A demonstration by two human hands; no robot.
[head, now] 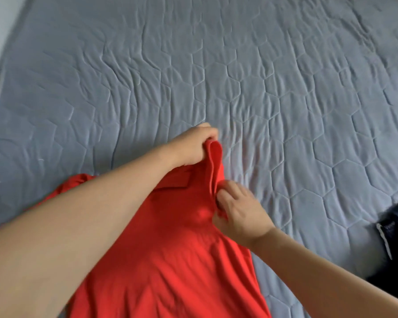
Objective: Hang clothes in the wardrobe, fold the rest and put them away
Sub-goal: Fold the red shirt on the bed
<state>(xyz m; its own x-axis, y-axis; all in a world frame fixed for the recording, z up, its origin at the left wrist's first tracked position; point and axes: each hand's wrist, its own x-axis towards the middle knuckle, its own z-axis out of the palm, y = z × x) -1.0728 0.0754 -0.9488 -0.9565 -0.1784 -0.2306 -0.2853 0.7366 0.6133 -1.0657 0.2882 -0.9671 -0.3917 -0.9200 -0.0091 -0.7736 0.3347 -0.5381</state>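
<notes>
The red shirt (170, 260), a soft smooth knit with a flat collar, lies on the bed (262, 76) near its close edge, long axis running from the bottom of the view up toward the collar end, where a folded ridge of cloth stands up. The left hand (191, 145) has its fingers curled tight around the top of that ridge, and the right hand (239, 212) pinches the same fold lower down. The grey quilted cover, stitched in hexagons and wrinkled, stretches wide and open beyond the shirt, with a dark garment (393, 237) at the right edge.
</notes>
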